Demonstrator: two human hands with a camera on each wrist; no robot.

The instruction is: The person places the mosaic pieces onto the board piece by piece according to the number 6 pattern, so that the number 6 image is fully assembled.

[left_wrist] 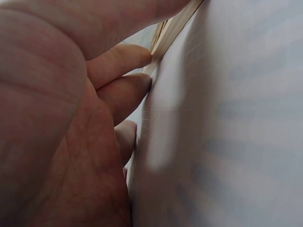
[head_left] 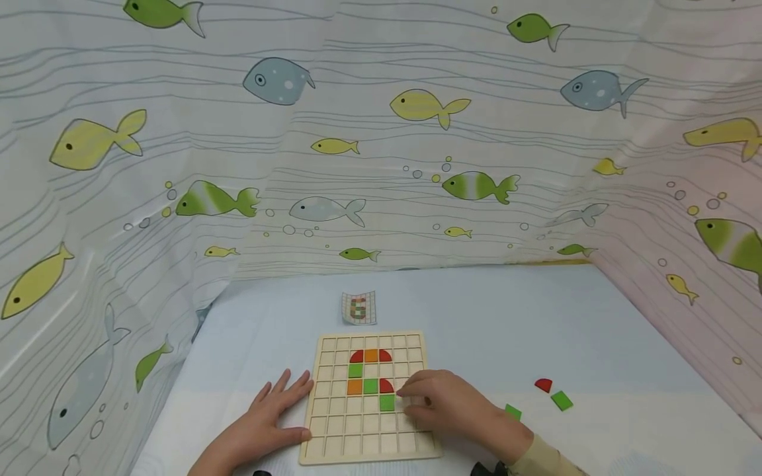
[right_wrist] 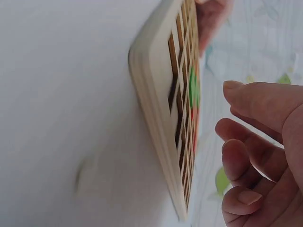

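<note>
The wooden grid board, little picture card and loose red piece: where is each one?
Wooden grid board (head_left: 354, 424): head view, bare square in its lower half.
Little picture card (head_left: 358, 308): head view, on its printed pattern.
Loose red piece (head_left: 544, 384): head view, middle of its face.

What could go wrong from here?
1. The left hand touches the edge of the board; a push might shift it.
2. The right hand is close to the lowest placed tile and could nudge it.
3. The sleeve might sweep the loose green tile near it.
</note>
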